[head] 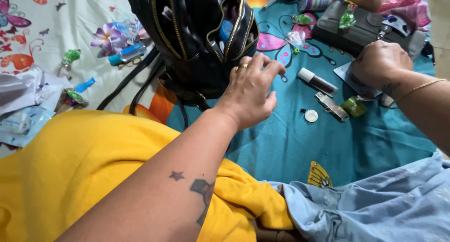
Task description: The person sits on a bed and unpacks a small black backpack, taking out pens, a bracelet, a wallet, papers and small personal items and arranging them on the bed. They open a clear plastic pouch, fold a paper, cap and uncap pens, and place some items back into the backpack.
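Observation:
My left hand (251, 89) hovers with fingers spread, holding nothing, right beside the open front pocket of a black quilted bag (187, 36) with gold zips. My right hand (379, 64) is curled knuckles up over a pale card (343, 73), whose edges stick out from under the fingers. Between the hands lie a small tube with a white cap (318, 81), a silver coin (311, 116), a small metal piece (331, 106) and a green wrapped sweet (354, 106) on the teal butterfly sheet (290, 148).
A grey wallet (365, 29) with small items on it sits at the far right. More wrapped sweets, a blue tube (126, 53) and crumpled packets (21, 120) lie left of the bag. Yellow cloth (70, 171) and blue-grey cloth (375, 209) cover my lap.

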